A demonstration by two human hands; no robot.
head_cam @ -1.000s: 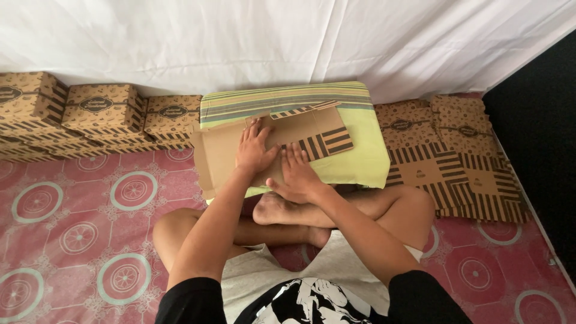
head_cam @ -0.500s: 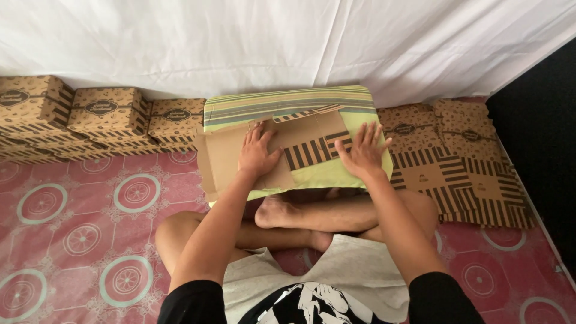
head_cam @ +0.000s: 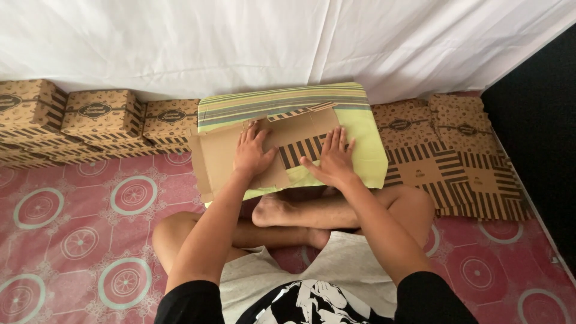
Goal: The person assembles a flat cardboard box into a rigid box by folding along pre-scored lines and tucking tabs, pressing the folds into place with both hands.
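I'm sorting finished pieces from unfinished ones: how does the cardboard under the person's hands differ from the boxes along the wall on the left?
The cardboard sheet lies flat and unfolded on a striped cushion, pressed by the left hand and right hand; the assembled boxes stand closed in a row on the floor. The sheet shows plain brown inside faces; the boxes show printed outsides. Both carry the same brown striped print.

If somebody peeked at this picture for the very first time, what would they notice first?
Probably the two bare hands, left hand and right hand, pressed flat on a brown flat cardboard sheet with dark stripes, lying on a green striped cushion in the middle. Next, the folded brown patterned cardboard boxes lined up along the white cloth on the left.
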